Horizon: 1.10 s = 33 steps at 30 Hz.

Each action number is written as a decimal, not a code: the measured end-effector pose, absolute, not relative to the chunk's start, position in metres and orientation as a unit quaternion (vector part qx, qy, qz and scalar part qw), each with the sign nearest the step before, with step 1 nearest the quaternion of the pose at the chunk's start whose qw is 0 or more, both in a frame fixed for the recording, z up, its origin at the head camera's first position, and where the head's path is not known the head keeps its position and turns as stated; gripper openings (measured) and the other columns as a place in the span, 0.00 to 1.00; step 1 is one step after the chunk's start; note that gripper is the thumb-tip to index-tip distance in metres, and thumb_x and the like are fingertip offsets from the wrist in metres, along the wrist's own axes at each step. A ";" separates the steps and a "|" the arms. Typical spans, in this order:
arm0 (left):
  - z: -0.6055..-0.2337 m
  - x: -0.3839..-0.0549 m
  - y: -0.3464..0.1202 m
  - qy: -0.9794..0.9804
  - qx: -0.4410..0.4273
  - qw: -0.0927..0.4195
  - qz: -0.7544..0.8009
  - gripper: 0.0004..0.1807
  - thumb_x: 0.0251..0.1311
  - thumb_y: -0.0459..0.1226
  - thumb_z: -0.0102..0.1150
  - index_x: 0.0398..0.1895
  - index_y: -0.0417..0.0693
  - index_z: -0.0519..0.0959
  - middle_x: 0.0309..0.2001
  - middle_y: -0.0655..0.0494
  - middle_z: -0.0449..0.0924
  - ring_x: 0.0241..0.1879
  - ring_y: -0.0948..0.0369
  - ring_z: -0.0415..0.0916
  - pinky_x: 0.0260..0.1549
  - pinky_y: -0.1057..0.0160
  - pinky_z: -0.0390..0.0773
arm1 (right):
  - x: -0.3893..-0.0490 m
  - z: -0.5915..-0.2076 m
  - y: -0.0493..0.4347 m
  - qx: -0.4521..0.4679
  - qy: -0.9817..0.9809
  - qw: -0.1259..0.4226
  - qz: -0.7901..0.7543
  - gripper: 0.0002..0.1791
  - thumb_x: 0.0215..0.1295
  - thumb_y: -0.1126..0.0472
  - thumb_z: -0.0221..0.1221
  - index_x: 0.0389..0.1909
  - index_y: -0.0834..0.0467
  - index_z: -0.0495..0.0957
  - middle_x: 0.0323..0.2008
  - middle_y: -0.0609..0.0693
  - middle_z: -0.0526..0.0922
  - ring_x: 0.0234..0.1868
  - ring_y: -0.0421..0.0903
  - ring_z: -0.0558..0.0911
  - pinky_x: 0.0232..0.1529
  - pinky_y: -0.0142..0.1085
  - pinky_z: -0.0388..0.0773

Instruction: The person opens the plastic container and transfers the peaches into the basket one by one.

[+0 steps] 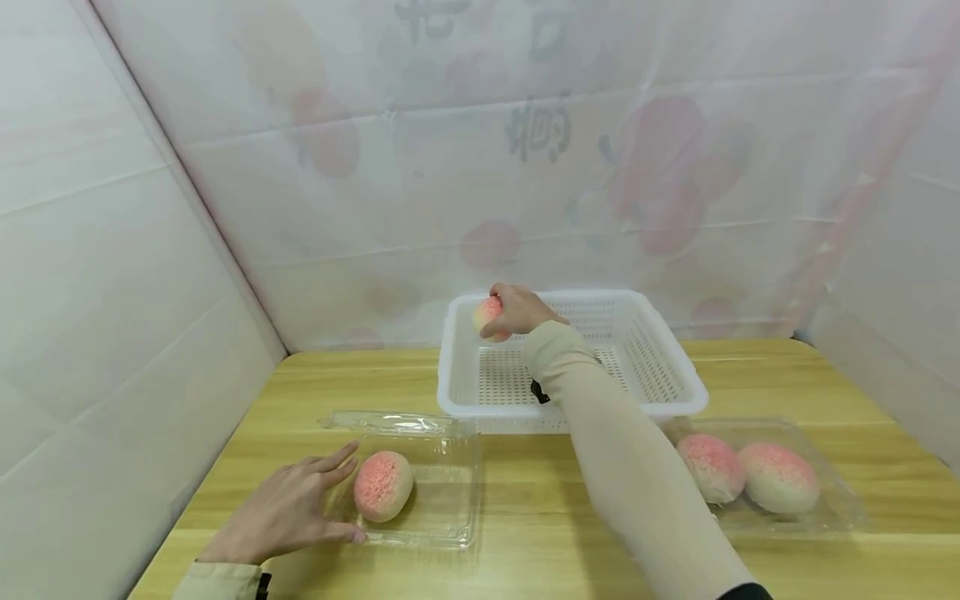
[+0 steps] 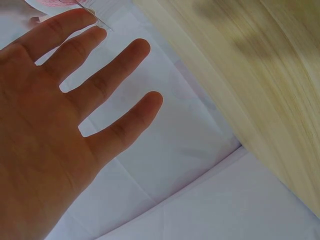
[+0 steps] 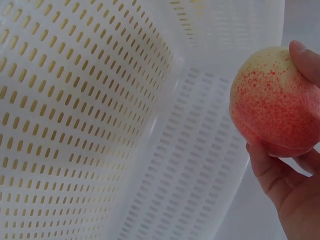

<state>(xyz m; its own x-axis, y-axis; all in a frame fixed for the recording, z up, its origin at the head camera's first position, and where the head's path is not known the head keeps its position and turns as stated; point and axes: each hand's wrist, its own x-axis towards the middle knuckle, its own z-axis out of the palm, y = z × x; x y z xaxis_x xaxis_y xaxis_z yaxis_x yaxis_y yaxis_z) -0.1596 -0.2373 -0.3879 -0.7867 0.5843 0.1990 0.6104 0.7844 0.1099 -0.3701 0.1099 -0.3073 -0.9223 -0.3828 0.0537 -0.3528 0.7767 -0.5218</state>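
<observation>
My right hand point(image 1: 527, 311) grips a red-and-cream peach point(image 3: 272, 100) over the left back part of a white perforated plastic basket point(image 1: 457, 392). Thumb and fingers curl round the fruit in the right wrist view. On the left, a clear plastic box point(image 1: 442, 521) holds one pink-and-cream peach point(image 1: 383, 486) in its left half. My left hand point(image 1: 288, 510) lies at this box's left edge, fingers spread and loosely extended, the thumb at the near corner. The left wrist view shows the spread fingers point(image 2: 117, 67) with nothing held between them.
A second clear box point(image 1: 817, 508) sits at the right with two pink-and-cream peaches point(image 1: 777, 477) side by side. My right forearm point(image 1: 630, 475) passes between the boxes. Printed white sheets point(image 1: 420, 192) stand behind the wooden table point(image 1: 517, 500) and along both sides.
</observation>
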 end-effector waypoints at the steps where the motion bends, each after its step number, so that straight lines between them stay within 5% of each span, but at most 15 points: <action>1: -0.388 -0.159 -0.237 -0.941 -0.318 0.078 -0.084 0.55 0.46 0.74 0.62 0.56 0.31 0.81 0.66 0.40 0.74 0.51 0.39 0.81 0.42 0.43 0.84 | -0.371 -0.308 0.110 -0.194 0.942 0.031 -0.274 0.37 0.58 0.57 0.70 0.65 0.66 0.68 0.54 0.61 0.78 0.49 0.56 0.78 0.48 0.46 0.79; 8: -0.389 -0.156 -0.238 -0.944 -0.310 0.075 -0.083 0.55 0.45 0.74 0.62 0.56 0.32 0.82 0.66 0.41 0.74 0.50 0.39 0.81 0.41 0.43 0.84 | -0.378 -0.324 0.112 -0.195 0.941 0.079 -0.265 0.38 0.60 0.59 0.70 0.71 0.60 0.69 0.58 0.58 0.76 0.48 0.52 0.76 0.45 0.42 0.77; 33: -0.388 -0.158 -0.238 -0.941 -0.315 0.068 -0.104 0.55 0.45 0.73 0.64 0.56 0.30 0.81 0.67 0.39 0.72 0.53 0.36 0.79 0.42 0.39 0.82 | -0.383 -0.347 0.105 -0.139 0.959 0.130 -0.210 0.36 0.55 0.64 0.71 0.67 0.55 0.72 0.56 0.54 0.77 0.49 0.51 0.74 0.44 0.41 0.74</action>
<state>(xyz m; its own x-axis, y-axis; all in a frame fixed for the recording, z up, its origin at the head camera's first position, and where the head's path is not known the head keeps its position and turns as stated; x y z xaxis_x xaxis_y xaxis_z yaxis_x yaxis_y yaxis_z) -0.1581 -0.2381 -0.3884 -0.7926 0.5785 0.1928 0.6066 0.7801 0.1529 -0.3830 0.1052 -0.3467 -0.9276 -0.3210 -0.1908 -0.2118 0.8731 -0.4392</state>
